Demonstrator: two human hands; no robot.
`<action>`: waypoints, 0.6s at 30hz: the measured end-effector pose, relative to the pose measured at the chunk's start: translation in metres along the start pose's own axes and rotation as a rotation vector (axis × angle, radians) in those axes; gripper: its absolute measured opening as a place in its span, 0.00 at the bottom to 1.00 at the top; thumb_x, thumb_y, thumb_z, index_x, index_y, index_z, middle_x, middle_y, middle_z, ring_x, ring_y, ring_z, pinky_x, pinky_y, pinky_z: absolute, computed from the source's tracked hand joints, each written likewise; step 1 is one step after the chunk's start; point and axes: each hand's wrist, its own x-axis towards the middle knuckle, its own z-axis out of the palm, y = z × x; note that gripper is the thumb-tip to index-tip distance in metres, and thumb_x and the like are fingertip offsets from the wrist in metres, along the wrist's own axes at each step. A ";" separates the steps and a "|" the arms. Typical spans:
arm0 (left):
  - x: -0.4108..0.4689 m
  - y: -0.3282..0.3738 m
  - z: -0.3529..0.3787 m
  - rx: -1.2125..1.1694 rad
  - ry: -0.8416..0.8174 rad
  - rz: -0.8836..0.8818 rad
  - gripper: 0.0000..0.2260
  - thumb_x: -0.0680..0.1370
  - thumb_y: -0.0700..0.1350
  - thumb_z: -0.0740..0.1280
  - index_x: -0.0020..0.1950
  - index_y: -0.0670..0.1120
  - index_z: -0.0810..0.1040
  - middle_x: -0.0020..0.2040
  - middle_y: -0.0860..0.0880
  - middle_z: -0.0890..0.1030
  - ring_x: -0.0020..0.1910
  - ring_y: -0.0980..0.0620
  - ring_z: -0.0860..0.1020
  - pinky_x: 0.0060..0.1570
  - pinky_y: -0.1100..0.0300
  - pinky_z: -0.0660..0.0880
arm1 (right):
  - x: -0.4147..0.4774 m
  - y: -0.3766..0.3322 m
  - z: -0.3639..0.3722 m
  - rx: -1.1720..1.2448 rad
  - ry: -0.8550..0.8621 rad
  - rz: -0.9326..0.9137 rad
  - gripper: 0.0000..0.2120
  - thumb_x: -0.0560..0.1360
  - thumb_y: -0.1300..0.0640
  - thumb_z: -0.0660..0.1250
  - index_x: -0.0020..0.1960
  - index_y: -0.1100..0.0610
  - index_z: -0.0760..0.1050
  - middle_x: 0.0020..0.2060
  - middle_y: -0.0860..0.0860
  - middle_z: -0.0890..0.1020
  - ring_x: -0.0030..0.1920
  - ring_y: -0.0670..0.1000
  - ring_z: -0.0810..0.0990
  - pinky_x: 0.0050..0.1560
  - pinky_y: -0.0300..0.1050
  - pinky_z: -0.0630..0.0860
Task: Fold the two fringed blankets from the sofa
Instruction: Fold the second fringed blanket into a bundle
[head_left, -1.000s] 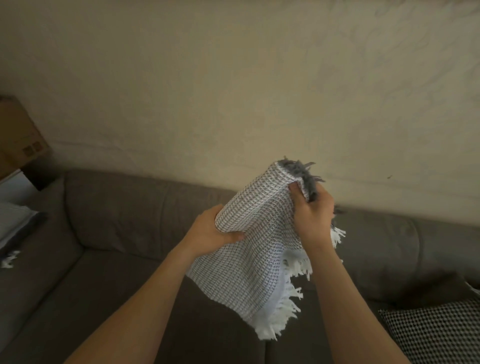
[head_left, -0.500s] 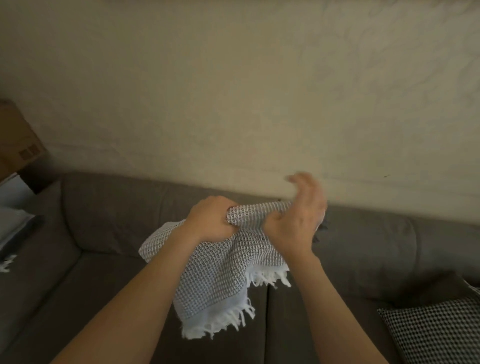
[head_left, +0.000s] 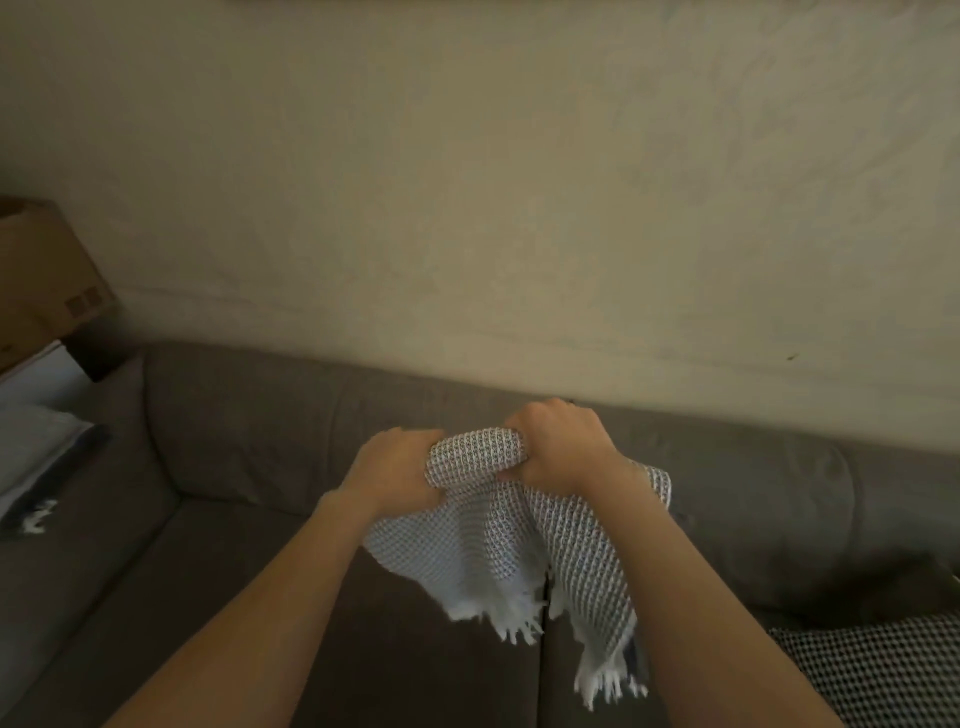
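Left hand (head_left: 397, 475) and right hand (head_left: 558, 449) both clenched on a rolled fold of the fringed blanket (head_left: 498, 540), held above the sofa (head_left: 249, 431). Cloth hangs below the fists (fingertips buried in weave). Second blanket (head_left: 36, 467) cut off at left edge.

1. Sofa (head_left: 363, 649) seat cushions straight below the hands: bare, open to reach down onto.
2. Blanket (head_left: 498, 551) hangs in the air between both forearms, fringe dangling over the seat seam; it blocks the middle lane.
3. Left hand (head_left: 395, 478) and right hand (head_left: 561, 452), both fisted on the bunched top edge, sit close together with only that roll between them.
4. Left end of seat: second folded blanket (head_left: 36, 467) occupies it, cardboard box (head_left: 41, 280) behind.
5. Right end: checked cushion (head_left: 872, 670) takes the corner.
6. Wall (head_left: 519, 182) closes off the back, just past the backrest.
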 end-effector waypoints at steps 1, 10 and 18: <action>-0.002 -0.006 0.004 -0.012 0.006 -0.009 0.10 0.65 0.58 0.69 0.40 0.57 0.73 0.36 0.57 0.81 0.37 0.52 0.81 0.39 0.56 0.74 | -0.001 0.004 -0.004 0.014 -0.014 0.001 0.17 0.68 0.35 0.77 0.48 0.46 0.81 0.43 0.44 0.81 0.49 0.52 0.82 0.45 0.48 0.76; 0.016 0.004 -0.009 0.186 0.015 -0.035 0.08 0.70 0.48 0.70 0.46 0.56 0.75 0.42 0.55 0.82 0.44 0.46 0.83 0.41 0.55 0.73 | -0.011 0.017 -0.004 0.046 -0.208 0.153 0.27 0.60 0.42 0.86 0.44 0.52 0.74 0.37 0.43 0.74 0.44 0.52 0.77 0.46 0.53 0.78; 0.022 0.003 -0.024 0.232 -0.159 0.014 0.04 0.68 0.46 0.70 0.38 0.53 0.75 0.37 0.56 0.81 0.38 0.51 0.82 0.37 0.57 0.75 | -0.016 0.040 0.026 0.128 -0.221 0.288 0.20 0.62 0.38 0.80 0.44 0.49 0.79 0.40 0.45 0.83 0.42 0.53 0.83 0.43 0.54 0.83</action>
